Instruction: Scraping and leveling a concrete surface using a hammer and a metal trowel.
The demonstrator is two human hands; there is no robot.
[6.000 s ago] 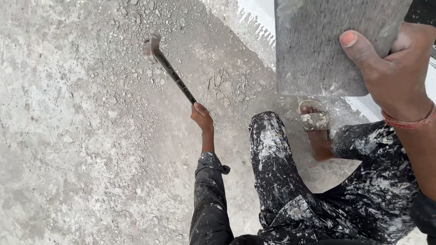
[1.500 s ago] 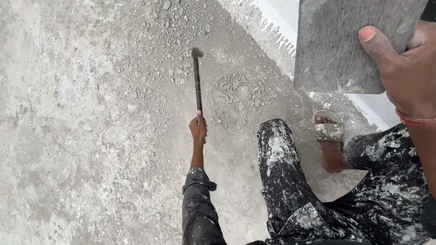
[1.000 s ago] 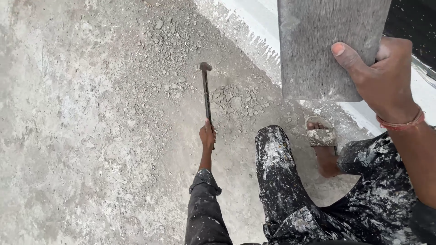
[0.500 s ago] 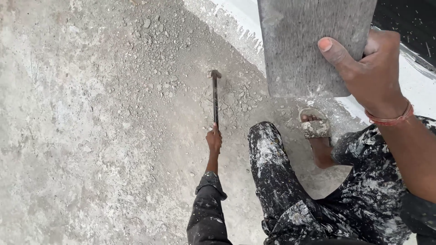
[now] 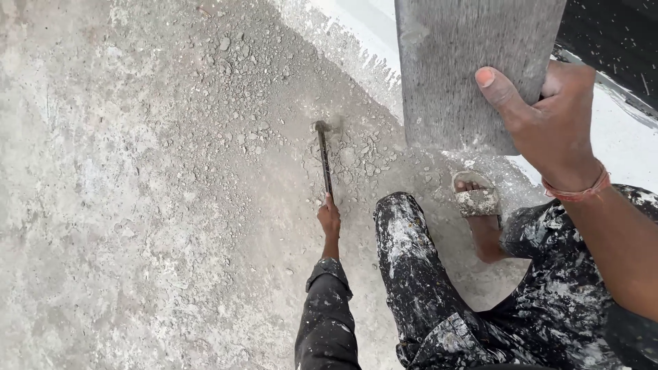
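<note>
While left hand (image 5: 330, 220) clamps the hammer (image 5: 323, 154) shaft's end, head far out looks heavy, stiff; right hand (image 5: 552, 123) grips grey slab (image 5: 473, 65) edge.

- A building or renovation site, by the look of it.
- Rough grey concrete floor (image 5: 137, 205) strewn with loose chipped rubble and dust (image 5: 356, 154).
- Bare grey concrete pillar (image 5: 473, 68) rising from it.
- Dark trousers spattered with white plaster (image 5: 425, 274).

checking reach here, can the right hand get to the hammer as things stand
Probably not: the right hand is gripping the grey slab, so it is busy, and the hammer lies beyond it in the left hand.
</note>
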